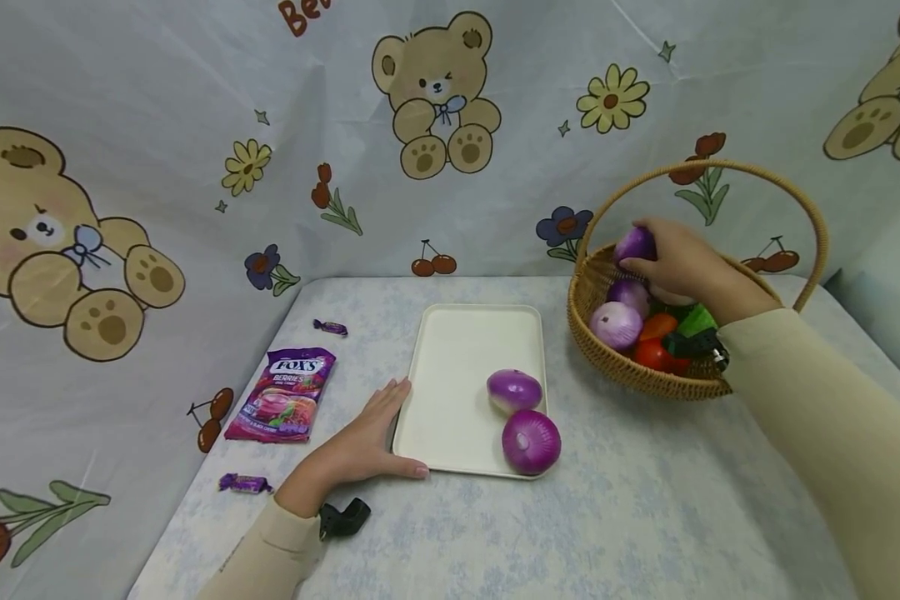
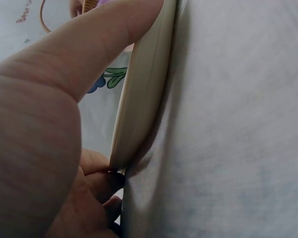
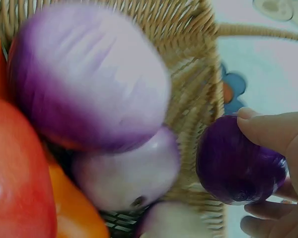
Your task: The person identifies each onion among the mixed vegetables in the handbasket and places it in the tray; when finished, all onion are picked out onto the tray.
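Left hand (image 1: pixel 367 437) with fingers spread apart, touching a white tray (image 1: pixel 453 375) at its near left corner, two purple onions (image 1: pixel 531 443) at the tray's near right, brown basket (image 1: pixel 637 377) at far right, right hand (image 1: pixel 682 260) pinching another onion (image 1: pixel 635 244) by the basket's far left rim

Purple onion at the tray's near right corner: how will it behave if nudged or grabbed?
The corner onion will probably roll if nudged, being round, though the tray's raised edge might check it. Its smooth, shiny surface may be a bit slippery. It looks plump and undented, so likely firm in a grip.
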`<state>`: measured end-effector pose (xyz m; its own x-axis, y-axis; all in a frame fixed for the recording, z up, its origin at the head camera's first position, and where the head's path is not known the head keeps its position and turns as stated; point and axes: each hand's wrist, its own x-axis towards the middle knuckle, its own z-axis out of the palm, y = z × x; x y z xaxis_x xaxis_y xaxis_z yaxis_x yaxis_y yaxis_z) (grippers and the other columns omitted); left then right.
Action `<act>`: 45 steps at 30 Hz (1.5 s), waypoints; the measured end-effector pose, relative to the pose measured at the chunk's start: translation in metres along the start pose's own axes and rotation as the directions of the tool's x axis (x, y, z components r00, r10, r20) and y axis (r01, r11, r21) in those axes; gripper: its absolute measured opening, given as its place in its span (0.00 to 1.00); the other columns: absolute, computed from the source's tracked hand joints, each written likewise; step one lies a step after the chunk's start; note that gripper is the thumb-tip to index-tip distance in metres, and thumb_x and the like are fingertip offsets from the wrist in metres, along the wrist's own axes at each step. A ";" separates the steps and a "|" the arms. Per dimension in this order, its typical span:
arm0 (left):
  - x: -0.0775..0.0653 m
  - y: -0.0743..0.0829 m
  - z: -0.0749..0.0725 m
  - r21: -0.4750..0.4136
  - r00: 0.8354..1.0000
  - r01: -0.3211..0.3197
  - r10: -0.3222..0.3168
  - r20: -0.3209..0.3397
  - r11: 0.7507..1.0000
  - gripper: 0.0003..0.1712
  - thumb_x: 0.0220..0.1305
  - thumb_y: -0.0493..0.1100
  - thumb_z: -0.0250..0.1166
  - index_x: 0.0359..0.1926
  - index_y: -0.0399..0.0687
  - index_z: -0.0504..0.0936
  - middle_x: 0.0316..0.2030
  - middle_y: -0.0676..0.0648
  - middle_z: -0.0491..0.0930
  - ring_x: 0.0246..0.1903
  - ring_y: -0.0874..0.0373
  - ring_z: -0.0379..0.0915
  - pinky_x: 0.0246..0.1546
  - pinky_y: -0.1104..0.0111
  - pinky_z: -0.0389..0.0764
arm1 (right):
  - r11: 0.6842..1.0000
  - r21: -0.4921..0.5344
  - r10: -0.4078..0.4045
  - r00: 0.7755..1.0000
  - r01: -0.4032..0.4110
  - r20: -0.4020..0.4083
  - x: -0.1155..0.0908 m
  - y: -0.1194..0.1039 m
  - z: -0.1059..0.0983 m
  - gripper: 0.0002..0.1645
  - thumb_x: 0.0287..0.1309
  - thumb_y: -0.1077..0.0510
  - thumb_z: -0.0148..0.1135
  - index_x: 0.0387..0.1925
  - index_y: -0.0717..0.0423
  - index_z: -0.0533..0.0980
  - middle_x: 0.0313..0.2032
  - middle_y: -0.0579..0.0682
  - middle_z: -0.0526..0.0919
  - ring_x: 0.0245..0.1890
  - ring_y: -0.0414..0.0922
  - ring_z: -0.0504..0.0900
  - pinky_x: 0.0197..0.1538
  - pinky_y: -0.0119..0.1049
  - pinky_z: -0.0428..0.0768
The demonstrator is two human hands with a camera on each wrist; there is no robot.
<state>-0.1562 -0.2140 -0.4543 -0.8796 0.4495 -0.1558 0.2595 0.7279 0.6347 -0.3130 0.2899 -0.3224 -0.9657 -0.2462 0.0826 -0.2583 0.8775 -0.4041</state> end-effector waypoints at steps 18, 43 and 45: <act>-0.002 0.002 -0.002 -0.006 1.000 -0.025 0.025 0.005 1.000 0.83 0.45 0.75 0.81 0.86 0.47 0.40 0.84 0.46 0.38 0.81 0.49 0.27 0.77 0.47 0.42 | 0.972 0.013 -0.234 0.970 0.236 -0.065 -0.049 -0.076 -0.008 0.41 0.67 0.57 0.74 0.74 0.67 0.65 0.64 0.67 0.74 0.59 0.65 0.75 0.59 0.65 0.78; -0.002 0.002 -0.001 -0.012 1.000 -0.006 0.006 0.006 1.000 0.83 0.44 0.75 0.81 0.86 0.49 0.40 0.84 0.48 0.38 0.81 0.51 0.26 0.77 0.47 0.42 | 0.901 0.079 -0.432 0.900 0.428 0.061 -0.054 -0.145 0.071 0.43 0.64 0.52 0.77 0.73 0.63 0.70 0.68 0.63 0.74 0.67 0.60 0.73 0.65 0.56 0.76; -0.001 0.002 -0.001 -0.010 1.000 -0.005 0.005 0.007 1.000 0.83 0.44 0.75 0.81 0.86 0.49 0.40 0.84 0.49 0.38 0.81 0.51 0.26 0.77 0.47 0.43 | 0.906 0.076 -0.421 0.903 0.415 0.083 -0.053 -0.147 0.077 0.43 0.65 0.51 0.76 0.74 0.63 0.70 0.68 0.63 0.74 0.68 0.60 0.73 0.65 0.56 0.76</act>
<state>-0.1551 -0.2139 -0.4520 -0.8756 0.4564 -0.1582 0.2595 0.7206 0.6429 -0.2215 0.1420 -0.3379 -0.7614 -0.6258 0.1692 -0.6331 0.6617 -0.4017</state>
